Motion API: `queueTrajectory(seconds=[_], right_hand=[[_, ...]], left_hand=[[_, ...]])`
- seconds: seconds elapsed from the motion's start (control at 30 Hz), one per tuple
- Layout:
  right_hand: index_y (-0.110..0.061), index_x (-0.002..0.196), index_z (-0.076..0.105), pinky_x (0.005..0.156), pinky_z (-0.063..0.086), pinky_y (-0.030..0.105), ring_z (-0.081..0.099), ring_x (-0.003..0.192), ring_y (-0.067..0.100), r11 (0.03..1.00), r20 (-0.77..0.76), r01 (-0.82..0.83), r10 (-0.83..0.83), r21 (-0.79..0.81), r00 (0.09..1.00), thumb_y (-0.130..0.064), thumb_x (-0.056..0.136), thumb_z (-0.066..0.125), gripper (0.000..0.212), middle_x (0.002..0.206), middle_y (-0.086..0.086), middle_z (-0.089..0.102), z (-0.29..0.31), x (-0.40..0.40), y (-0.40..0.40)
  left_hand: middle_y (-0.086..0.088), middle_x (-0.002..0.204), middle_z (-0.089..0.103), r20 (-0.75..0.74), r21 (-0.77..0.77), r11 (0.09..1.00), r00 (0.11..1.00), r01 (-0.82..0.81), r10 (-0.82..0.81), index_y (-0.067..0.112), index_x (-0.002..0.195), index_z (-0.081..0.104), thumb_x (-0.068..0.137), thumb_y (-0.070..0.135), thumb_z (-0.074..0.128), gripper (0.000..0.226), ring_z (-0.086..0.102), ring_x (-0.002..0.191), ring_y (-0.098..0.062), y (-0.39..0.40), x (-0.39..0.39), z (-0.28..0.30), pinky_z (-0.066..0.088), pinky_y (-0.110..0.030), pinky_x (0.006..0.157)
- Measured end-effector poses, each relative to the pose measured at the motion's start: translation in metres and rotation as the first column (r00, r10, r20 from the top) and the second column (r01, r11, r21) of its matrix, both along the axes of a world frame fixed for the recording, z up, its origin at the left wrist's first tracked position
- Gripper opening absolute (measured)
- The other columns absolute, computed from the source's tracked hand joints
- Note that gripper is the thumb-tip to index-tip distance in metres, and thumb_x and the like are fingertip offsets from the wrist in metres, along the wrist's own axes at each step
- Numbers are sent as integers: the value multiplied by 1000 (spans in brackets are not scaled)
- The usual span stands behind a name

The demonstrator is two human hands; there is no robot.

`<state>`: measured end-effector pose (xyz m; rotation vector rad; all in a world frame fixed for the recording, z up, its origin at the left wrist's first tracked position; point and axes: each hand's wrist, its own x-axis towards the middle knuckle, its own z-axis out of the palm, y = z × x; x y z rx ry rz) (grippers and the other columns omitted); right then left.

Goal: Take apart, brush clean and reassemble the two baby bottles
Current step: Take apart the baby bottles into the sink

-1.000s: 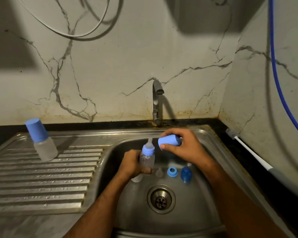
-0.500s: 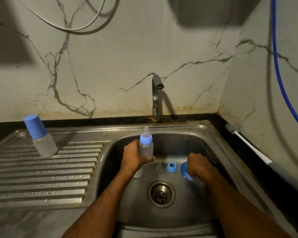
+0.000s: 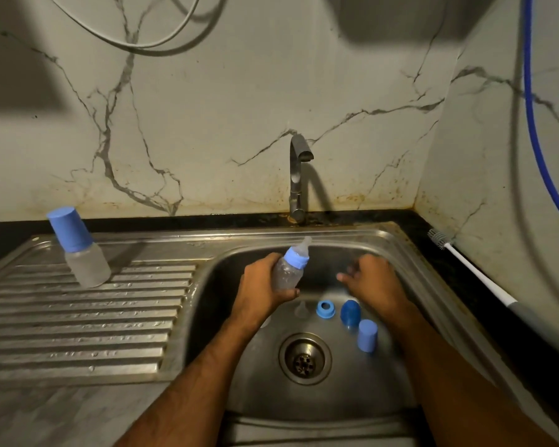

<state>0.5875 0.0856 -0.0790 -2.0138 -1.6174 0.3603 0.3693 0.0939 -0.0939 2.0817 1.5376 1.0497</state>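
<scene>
**Clerk:** While your left hand (image 3: 265, 285) grips item one, a clear baby bottle (image 3: 286, 274) with blue collar and teat on, tilted to the right over the sink basin (image 3: 384, 391), where does your right sit?

**Checker:** Your right hand (image 3: 373, 282) hovers over the basin just right of that bottle, fingers loosely bent, holding nothing. It is blurred, so finer detail is unclear.

**Clerk:** Item two?

**Checker:** Second bottle (image 3: 86, 262), capped in blue, upright on the ribbed drainboard (image 3: 78, 333), well apart from your hands.

**Clerk:** Loose parts on the basin floor?

**Checker:** A clear teat (image 3: 300, 309), a blue collar ring (image 3: 325, 309) beside it, a dark blue cap (image 3: 350, 312), a lighter blue cap (image 3: 367, 335) standing nearer you, all behind or right of the drain (image 3: 305, 358).

**Clerk:** Tools?

**Checker:** White-handled bottle brush (image 3: 471, 272) lying on the dark counter to your right, bristles towards the wall. Tap (image 3: 297, 179) behind the basin.
</scene>
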Motion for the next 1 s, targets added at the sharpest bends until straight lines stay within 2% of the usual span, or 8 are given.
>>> queueTrajectory(seconds=[0.07, 0.13, 0.23, 0.4, 0.53, 0.7, 0.87, 1.0], right_hand=[[-19, 94, 67, 57, 60, 30, 68, 61, 11, 992, -477, 26, 37, 124, 878, -51, 93, 64, 32, 76, 5, 71, 15, -16, -3], [-15, 87, 67, 41, 52, 23, 63, 44, 12, 997, -626, 40, 7, 60, 780, -72, 84, 57, 57, 59, 4, 68, 27, -34, -5], [-4, 84, 67, 36, 43, 19, 56, 34, 14, 991, -633, 31, -106, -128, 767, -82, 80, 54, 79, 48, 6, 64, 31, -49, -10], [-7, 80, 69, 42, 39, 22, 49, 40, 11, 988, -673, 79, -147, -130, 725, -65, 78, 73, 58, 53, 3, 59, 21, -47, -10], [-15, 76, 63, 52, 50, 22, 66, 59, 13, 996, -622, 81, -44, 31, 782, -39, 82, 80, 29, 67, 1, 68, 19, -48, -7], [-20, 68, 60, 46, 43, 9, 61, 55, -4, 939, -398, -147, 270, 312, 877, -32, 82, 81, 28, 64, -5, 63, 27, -44, -9], [-21, 79, 70, 58, 55, 19, 69, 68, 5, 844, -283, -452, 526, 290, 802, -30, 81, 82, 15, 72, -5, 71, 38, -34, -15], [-17, 98, 77, 82, 62, 33, 72, 90, 8, 776, -312, -585, 631, 237, 710, -24, 83, 81, 17, 91, -4, 76, 48, -27, -16]], left_hand=[[9, 111, 69, -75, 49, 999, 997, -1, 5, 28, 123, 63, 66, 28, 88, 62, 63, 100, -7, -1, 3, 3, 48, -19, 86], [6, 112, 69, -161, 107, 994, 987, 16, 1, 28, 125, 62, 67, 28, 86, 63, 60, 103, -12, -4, 6, 7, 50, -29, 90], [7, 120, 62, -318, 151, 985, 947, 82, -30, 29, 135, 54, 72, 34, 81, 69, 51, 110, -13, -8, 9, 11, 43, -36, 97], [4, 137, 51, -387, 76, 983, 914, 167, -126, 26, 142, 43, 82, 32, 75, 69, 46, 126, -14, -10, 17, 13, 37, -34, 108], [3, 127, 59, -205, -112, 964, 943, 243, -262, 26, 133, 47, 79, 24, 77, 62, 60, 111, -10, -11, 16, 15, 52, -35, 98], [5, 115, 66, 103, -205, 889, 912, 410, -397, 23, 126, 57, 72, 16, 83, 60, 67, 102, -9, -7, 0, 22, 57, -39, 90], [-3, 106, 69, 311, -358, 699, 784, 620, -537, 20, 116, 64, 76, 7, 81, 45, 68, 93, -16, -12, -10, 29, 56, -28, 78], [-5, 110, 69, 364, -392, 655, 762, 646, -535, 14, 117, 64, 78, 5, 80, 43, 67, 98, -20, -12, -14, 30, 56, -31, 84]])
